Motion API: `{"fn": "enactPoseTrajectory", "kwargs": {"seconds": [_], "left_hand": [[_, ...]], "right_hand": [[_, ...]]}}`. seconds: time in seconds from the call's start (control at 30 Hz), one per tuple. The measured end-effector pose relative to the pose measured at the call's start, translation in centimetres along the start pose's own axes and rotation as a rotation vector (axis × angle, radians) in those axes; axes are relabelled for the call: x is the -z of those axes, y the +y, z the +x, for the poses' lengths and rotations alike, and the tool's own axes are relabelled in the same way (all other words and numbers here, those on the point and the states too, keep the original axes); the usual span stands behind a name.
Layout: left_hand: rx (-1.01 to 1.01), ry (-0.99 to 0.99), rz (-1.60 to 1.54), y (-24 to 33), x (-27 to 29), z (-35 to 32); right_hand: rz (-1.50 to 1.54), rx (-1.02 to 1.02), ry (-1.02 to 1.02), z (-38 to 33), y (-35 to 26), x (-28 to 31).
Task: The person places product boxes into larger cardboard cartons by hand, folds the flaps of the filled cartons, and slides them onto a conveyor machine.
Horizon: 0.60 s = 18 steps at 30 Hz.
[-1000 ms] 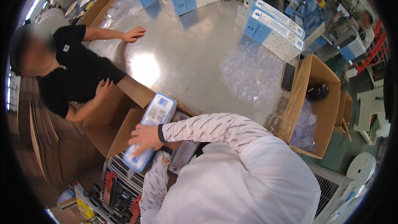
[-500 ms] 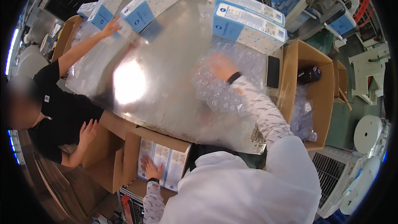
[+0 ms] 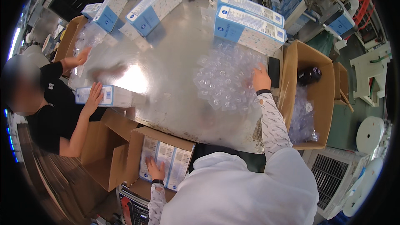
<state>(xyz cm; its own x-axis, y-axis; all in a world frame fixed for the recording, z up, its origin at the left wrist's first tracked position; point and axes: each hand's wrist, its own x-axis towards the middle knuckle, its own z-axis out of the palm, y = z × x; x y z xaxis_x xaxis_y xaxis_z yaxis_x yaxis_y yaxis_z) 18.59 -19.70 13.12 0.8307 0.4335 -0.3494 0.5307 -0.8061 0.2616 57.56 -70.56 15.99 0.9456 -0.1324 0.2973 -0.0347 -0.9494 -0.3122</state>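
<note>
My left hand (image 3: 155, 170) lies flat with fingers apart on blue-and-white cartons (image 3: 171, 160) packed in an open cardboard box (image 3: 139, 146) below the table edge. On the right of the metal table (image 3: 166, 71), my right hand (image 3: 261, 79) rests against the right side of a pile of small clear plastic pieces (image 3: 221, 79). Its fingers look stretched out, and I see nothing held in them. A black phone (image 3: 273, 72) lies just right of that hand.
Blue-and-white cartons (image 3: 250, 29) stand behind the pile, with others (image 3: 154, 7) at the far left. A cardboard box (image 3: 323, 112) holding clear plastic and a dark bottle (image 3: 309, 76) adjoins the right edge. At left, a co-worker's hand (image 3: 95, 96) touches a carton (image 3: 118, 96).
My right hand has moved from the middle of the pile to its right side. My left hand stays on the cartons. The co-worker now has a carton at the table's near left edge.
</note>
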Motion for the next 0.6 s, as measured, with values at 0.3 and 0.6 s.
{"fn": "enactPoseTrajectory", "kwargs": {"seconds": [0.3, 0.6], "left_hand": [[0.805, 0.144, -1.631, -3.1, -0.9, -11.5], [0.818, 0.268, -1.579, -0.7, -2.3, -11.2]], "right_hand": [[0.701, -0.326, -0.134, 1.8, 6.9, 3.9], [0.068, 0.049, -0.247, -3.5, -1.0, 1.4]]}}
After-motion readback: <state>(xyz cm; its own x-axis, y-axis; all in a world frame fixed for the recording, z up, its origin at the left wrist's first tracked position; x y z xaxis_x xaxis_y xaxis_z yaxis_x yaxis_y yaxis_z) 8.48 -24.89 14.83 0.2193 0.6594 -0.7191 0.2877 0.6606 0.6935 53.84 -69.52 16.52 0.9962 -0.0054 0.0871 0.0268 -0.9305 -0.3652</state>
